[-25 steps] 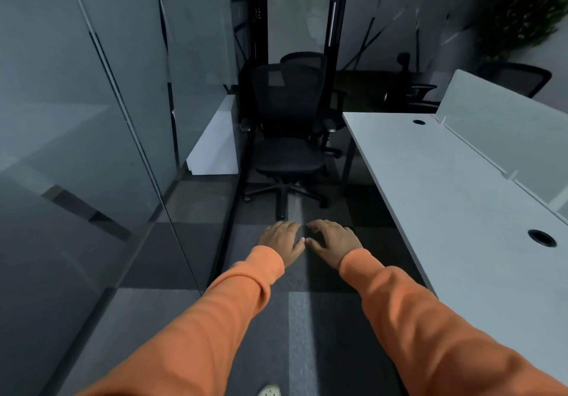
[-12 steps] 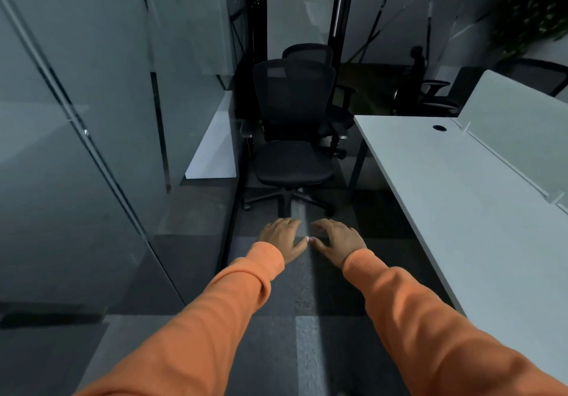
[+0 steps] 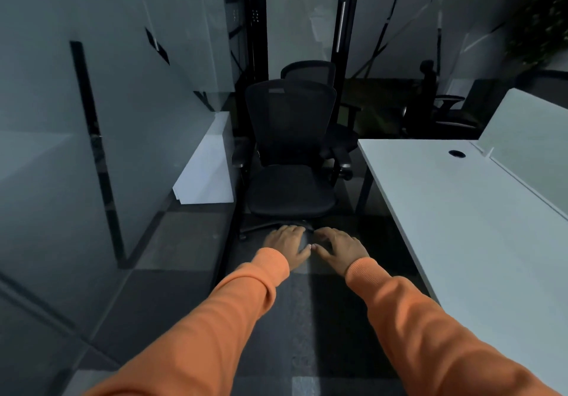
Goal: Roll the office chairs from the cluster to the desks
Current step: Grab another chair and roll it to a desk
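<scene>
A black mesh office chair [image 3: 289, 162] stands straight ahead, facing me, at the end of a narrow aisle. A second black chair [image 3: 310, 71] stands right behind it, mostly hidden. My left hand [image 3: 287, 243] and my right hand [image 3: 339, 249] are stretched out side by side, palms down, fingers relaxed, holding nothing. Both hands hover in front of the near chair's seat edge, short of touching it. A long white desk [image 3: 461, 220] runs along the right side.
A glass partition wall [image 3: 92, 149] lines the left side of the aisle, with a low white cabinet [image 3: 206, 174] behind it. More dark chairs [image 3: 442, 113] stand at the back right. A white divider panel [image 3: 528, 137] rises along the desk's far side. Carpet tiles cover the floor.
I have moved forward down the aisle; the near chair now looks larger and closer to my hands. Both hands stay extended, empty and side by side.
</scene>
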A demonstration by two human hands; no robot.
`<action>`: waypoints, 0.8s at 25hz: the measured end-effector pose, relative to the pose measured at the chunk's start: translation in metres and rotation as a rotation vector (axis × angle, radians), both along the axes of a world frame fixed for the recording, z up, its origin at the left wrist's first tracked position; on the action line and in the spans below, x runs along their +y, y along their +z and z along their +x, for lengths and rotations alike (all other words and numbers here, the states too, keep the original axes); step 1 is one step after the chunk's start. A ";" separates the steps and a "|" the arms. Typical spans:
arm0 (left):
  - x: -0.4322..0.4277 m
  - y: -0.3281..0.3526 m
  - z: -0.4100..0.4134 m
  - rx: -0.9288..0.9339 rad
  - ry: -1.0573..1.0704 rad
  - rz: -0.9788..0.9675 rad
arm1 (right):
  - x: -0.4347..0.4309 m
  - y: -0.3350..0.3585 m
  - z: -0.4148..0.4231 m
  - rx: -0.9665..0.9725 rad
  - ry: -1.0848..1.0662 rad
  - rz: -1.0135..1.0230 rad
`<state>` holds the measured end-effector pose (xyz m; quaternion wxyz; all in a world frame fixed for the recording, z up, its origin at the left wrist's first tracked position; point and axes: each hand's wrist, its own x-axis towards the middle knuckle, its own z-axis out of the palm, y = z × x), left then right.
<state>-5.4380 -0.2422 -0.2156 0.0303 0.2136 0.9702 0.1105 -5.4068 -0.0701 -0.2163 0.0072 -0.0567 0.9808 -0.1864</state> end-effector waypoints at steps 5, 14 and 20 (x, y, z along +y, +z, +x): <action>0.058 0.017 -0.080 0.035 -0.003 0.009 | 0.054 0.009 -0.082 0.029 0.017 -0.026; 0.115 0.020 -0.172 0.038 -0.018 0.004 | 0.118 0.014 -0.179 0.022 0.003 -0.077; 0.126 0.007 -0.242 0.029 -0.041 0.015 | 0.124 0.003 -0.248 -0.008 0.032 -0.034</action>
